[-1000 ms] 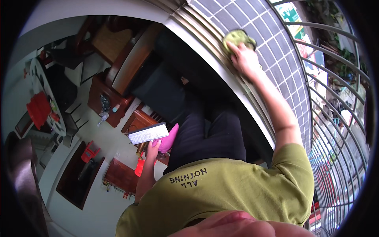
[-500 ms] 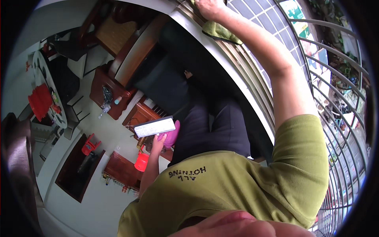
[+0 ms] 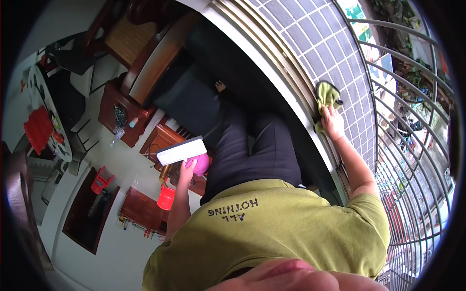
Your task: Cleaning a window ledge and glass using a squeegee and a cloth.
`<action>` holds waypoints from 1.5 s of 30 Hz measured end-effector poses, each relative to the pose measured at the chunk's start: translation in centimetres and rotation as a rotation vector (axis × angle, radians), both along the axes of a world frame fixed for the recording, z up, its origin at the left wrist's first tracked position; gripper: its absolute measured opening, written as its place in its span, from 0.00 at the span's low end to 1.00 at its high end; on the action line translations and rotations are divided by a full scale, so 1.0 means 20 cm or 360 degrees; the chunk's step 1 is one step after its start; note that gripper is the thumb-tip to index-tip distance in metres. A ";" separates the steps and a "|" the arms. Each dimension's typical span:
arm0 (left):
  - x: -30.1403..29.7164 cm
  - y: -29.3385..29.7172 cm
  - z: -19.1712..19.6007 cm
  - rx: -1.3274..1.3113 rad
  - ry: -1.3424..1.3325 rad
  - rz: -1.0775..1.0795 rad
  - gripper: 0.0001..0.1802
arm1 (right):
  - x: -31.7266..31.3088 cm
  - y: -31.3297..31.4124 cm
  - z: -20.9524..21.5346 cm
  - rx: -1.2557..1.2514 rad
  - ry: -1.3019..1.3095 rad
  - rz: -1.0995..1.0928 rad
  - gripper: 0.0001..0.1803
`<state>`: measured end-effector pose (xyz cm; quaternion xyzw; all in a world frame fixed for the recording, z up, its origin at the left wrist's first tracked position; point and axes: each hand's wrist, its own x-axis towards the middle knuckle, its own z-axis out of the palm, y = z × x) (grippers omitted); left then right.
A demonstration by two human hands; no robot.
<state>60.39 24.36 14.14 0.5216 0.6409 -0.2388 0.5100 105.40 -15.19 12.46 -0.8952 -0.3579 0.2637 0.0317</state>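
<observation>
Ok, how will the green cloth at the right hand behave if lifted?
The green cloth will probably be floppy: it bunches in loose folds against the right hand. It is likely light, looking like thin fabric. It seems unlikely to roll, being crumpled rather than round.

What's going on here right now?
A person's right hand holds a green cloth where the metal track meets the grey tiled ledge. The left hand is lower, on the room side, gripping a flat white pad with a dark edge. A pink thing shows right beside that hand; I can't tell what it is.
</observation>
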 end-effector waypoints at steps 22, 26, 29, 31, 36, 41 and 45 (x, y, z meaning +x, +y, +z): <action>-0.04 -0.04 -0.01 0.0135 -0.0049 -0.0093 0.25 | 0.69 1.84 -0.11 0.1332 -0.0373 -0.0048 0.16; 0.07 -0.04 0.01 -0.0003 0.0063 -0.0138 0.25 | 0.79 1.89 -0.20 0.0525 -0.0259 -0.0067 0.18; 0.00 -0.03 -0.01 -0.0097 -0.0077 0.0034 0.26 | 0.77 1.79 -0.18 0.0036 0.0010 0.0230 0.15; 0.01 -0.02 0.00 -0.0012 -0.0055 0.0063 0.25 | 0.63 1.50 -0.26 0.0429 -0.0530 0.0464 0.14; 0.08 0.05 -0.02 0.0060 -0.0064 -0.0008 0.26 | 0.21 0.62 -0.08 0.0247 -0.0292 0.0243 0.24; 0.06 0.04 -0.08 0.0086 -0.0040 -0.0081 0.27 | -0.09 -0.12 -0.03 -0.0001 -0.0027 0.0004 0.14; 0.08 0.04 -0.06 0.0023 -0.0049 -0.0096 0.27 | -0.10 0.05 0.01 0.0303 0.0107 -0.0878 0.13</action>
